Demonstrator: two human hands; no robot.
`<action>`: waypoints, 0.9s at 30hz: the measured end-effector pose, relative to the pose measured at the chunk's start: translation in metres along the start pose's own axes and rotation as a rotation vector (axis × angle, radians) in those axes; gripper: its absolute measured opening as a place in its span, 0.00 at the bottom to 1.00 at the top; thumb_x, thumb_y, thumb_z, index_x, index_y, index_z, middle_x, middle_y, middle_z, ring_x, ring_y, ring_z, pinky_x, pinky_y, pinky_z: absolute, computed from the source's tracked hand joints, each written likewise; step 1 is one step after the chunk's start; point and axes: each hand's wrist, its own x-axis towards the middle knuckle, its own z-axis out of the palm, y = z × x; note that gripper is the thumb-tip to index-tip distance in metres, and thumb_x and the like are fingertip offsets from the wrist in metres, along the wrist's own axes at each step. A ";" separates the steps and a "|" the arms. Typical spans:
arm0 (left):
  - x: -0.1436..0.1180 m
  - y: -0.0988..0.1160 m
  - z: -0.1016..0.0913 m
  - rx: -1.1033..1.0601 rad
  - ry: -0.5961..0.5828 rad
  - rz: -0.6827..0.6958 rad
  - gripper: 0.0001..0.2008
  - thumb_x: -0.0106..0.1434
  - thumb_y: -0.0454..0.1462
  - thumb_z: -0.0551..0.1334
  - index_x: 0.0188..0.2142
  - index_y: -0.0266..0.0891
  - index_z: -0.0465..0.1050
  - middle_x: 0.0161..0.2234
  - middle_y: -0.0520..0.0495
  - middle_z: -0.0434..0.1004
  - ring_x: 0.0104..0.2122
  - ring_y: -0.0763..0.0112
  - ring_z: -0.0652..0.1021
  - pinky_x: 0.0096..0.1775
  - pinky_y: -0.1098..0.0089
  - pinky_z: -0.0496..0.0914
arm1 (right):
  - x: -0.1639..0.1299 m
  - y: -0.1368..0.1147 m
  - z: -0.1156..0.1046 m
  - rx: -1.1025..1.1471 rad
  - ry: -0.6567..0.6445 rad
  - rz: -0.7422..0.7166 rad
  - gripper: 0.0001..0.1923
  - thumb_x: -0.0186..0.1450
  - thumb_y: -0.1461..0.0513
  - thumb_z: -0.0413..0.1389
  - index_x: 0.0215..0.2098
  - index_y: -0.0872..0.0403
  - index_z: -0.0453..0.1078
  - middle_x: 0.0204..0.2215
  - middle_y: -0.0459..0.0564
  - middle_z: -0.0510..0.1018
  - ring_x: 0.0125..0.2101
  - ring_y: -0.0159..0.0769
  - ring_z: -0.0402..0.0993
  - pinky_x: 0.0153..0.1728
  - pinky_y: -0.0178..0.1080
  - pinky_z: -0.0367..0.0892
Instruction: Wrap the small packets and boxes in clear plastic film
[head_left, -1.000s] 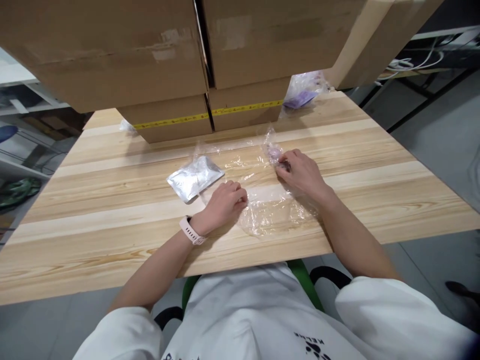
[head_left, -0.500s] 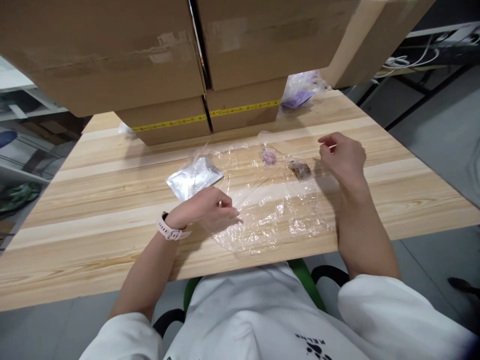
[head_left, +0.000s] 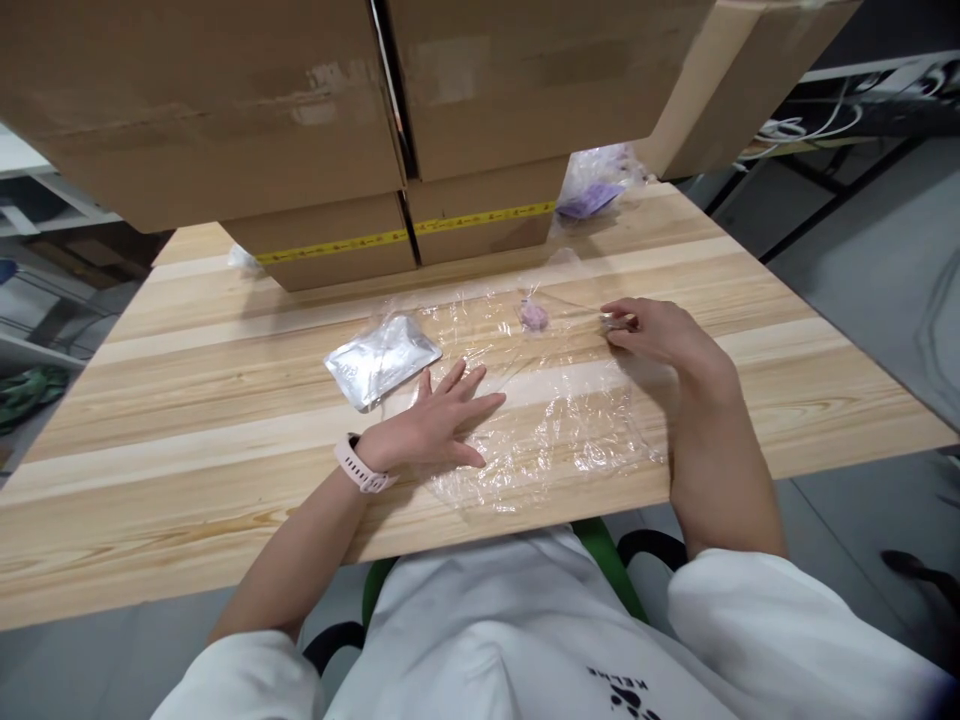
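Note:
A clear, crinkled plastic film point(head_left: 540, 430) lies spread over the wooden tabletop. My left hand point(head_left: 439, 415), with a pale pink watch strap at the wrist, rests flat on the film with its fingers spread. At the film's right side, my right hand point(head_left: 649, 330) pinches a small brown packet point(head_left: 619, 322), mostly covered by the fingers. Left of that hand is a small pink item point(head_left: 533, 315) in clear wrap. A silver foil pouch point(head_left: 382, 360) lies just beyond my left hand, with film partly over it.
Large cardboard boxes point(head_left: 315, 110) stand at the back of the table point(head_left: 187, 400), with yellow printed tape point(head_left: 480, 219) across the lower ones. A purple packet point(head_left: 591, 200) in clear plastic lies at the back right. Cables point(head_left: 787, 128) hang on a rack beyond.
My left hand has opened from a loose curl and flattened onto the film. My right hand has moved left and down and closed on the small brown packet.

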 end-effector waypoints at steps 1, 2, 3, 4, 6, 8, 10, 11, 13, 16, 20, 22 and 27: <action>0.000 0.001 -0.001 0.021 -0.011 -0.006 0.41 0.57 0.52 0.74 0.67 0.51 0.67 0.76 0.38 0.44 0.74 0.35 0.37 0.66 0.30 0.27 | 0.000 0.003 -0.003 0.012 0.032 0.058 0.22 0.59 0.63 0.61 0.53 0.51 0.79 0.39 0.53 0.84 0.39 0.48 0.79 0.45 0.49 0.71; 0.000 0.002 -0.001 0.048 -0.031 -0.014 0.42 0.59 0.54 0.73 0.69 0.51 0.64 0.76 0.38 0.42 0.74 0.35 0.36 0.66 0.30 0.27 | -0.001 0.005 -0.006 0.033 0.094 0.105 0.22 0.59 0.63 0.60 0.52 0.51 0.79 0.39 0.53 0.83 0.39 0.49 0.79 0.46 0.51 0.71; 0.001 0.003 -0.001 0.079 -0.056 -0.025 0.43 0.60 0.55 0.71 0.70 0.51 0.62 0.77 0.38 0.39 0.74 0.35 0.35 0.66 0.29 0.27 | -0.002 0.005 -0.009 0.066 0.200 0.135 0.21 0.60 0.63 0.60 0.52 0.51 0.78 0.39 0.53 0.83 0.39 0.50 0.79 0.47 0.53 0.70; 0.001 0.005 -0.002 0.111 -0.083 -0.036 0.44 0.61 0.57 0.69 0.72 0.51 0.59 0.77 0.39 0.36 0.74 0.36 0.34 0.65 0.29 0.27 | -0.003 0.002 -0.010 0.113 0.336 0.136 0.20 0.62 0.63 0.58 0.53 0.51 0.78 0.41 0.54 0.83 0.40 0.50 0.78 0.48 0.54 0.70; 0.002 0.007 -0.002 0.168 -0.132 -0.055 0.46 0.63 0.60 0.66 0.74 0.49 0.54 0.77 0.39 0.32 0.74 0.36 0.32 0.65 0.28 0.28 | -0.004 -0.014 -0.007 0.254 0.636 0.050 0.18 0.68 0.61 0.54 0.55 0.50 0.75 0.46 0.56 0.81 0.42 0.49 0.77 0.47 0.53 0.71; 0.002 0.010 -0.003 0.202 -0.156 -0.066 0.47 0.63 0.62 0.63 0.74 0.48 0.53 0.77 0.39 0.30 0.74 0.35 0.31 0.65 0.28 0.27 | -0.005 -0.042 0.003 0.407 0.755 -0.136 0.16 0.72 0.59 0.50 0.54 0.48 0.74 0.48 0.56 0.80 0.42 0.46 0.76 0.43 0.51 0.73; 0.002 0.011 -0.003 0.209 -0.156 -0.069 0.48 0.62 0.65 0.61 0.74 0.48 0.53 0.77 0.39 0.30 0.74 0.35 0.31 0.65 0.28 0.27 | -0.005 -0.071 0.022 0.460 0.578 -0.355 0.14 0.73 0.58 0.51 0.52 0.47 0.74 0.45 0.54 0.80 0.42 0.45 0.75 0.45 0.51 0.73; 0.002 0.011 -0.003 0.206 -0.152 -0.070 0.49 0.61 0.66 0.60 0.74 0.49 0.53 0.77 0.39 0.30 0.74 0.35 0.32 0.65 0.28 0.27 | -0.003 -0.083 0.032 0.435 0.472 -0.449 0.15 0.73 0.58 0.50 0.52 0.47 0.75 0.47 0.54 0.80 0.46 0.46 0.75 0.48 0.53 0.72; 0.001 0.011 -0.003 0.196 -0.140 -0.067 0.48 0.61 0.67 0.59 0.74 0.49 0.54 0.77 0.40 0.31 0.74 0.34 0.32 0.65 0.28 0.27 | 0.001 -0.096 0.054 0.322 0.273 -0.558 0.15 0.73 0.57 0.50 0.53 0.48 0.76 0.55 0.56 0.77 0.56 0.51 0.70 0.58 0.58 0.66; 0.001 0.012 -0.002 0.203 -0.110 -0.046 0.43 0.64 0.65 0.59 0.72 0.49 0.59 0.77 0.39 0.36 0.74 0.35 0.36 0.66 0.27 0.32 | 0.012 -0.093 0.076 0.161 0.153 -0.546 0.18 0.72 0.54 0.53 0.56 0.48 0.76 0.65 0.58 0.68 0.66 0.57 0.60 0.64 0.64 0.57; 0.005 0.013 -0.005 0.258 0.065 -0.001 0.19 0.73 0.50 0.60 0.53 0.42 0.79 0.65 0.37 0.70 0.68 0.44 0.65 0.64 0.41 0.60 | 0.021 -0.077 0.081 0.124 0.184 -0.519 0.20 0.70 0.56 0.55 0.57 0.50 0.76 0.60 0.59 0.74 0.63 0.55 0.65 0.64 0.60 0.60; 0.006 0.012 -0.008 0.315 0.220 -0.043 0.11 0.73 0.40 0.60 0.43 0.38 0.81 0.50 0.38 0.81 0.53 0.53 0.78 0.51 0.55 0.72 | 0.022 -0.074 0.078 0.124 0.221 -0.492 0.20 0.67 0.60 0.55 0.55 0.50 0.77 0.55 0.58 0.78 0.58 0.54 0.70 0.61 0.58 0.64; -0.002 0.011 -0.017 0.470 0.468 -0.096 0.04 0.67 0.34 0.66 0.42 0.39 0.77 0.43 0.44 0.81 0.45 0.58 0.77 0.37 0.66 0.69 | 0.020 -0.068 0.065 0.349 0.305 -0.336 0.20 0.61 0.63 0.56 0.50 0.52 0.79 0.49 0.56 0.81 0.50 0.52 0.76 0.56 0.56 0.70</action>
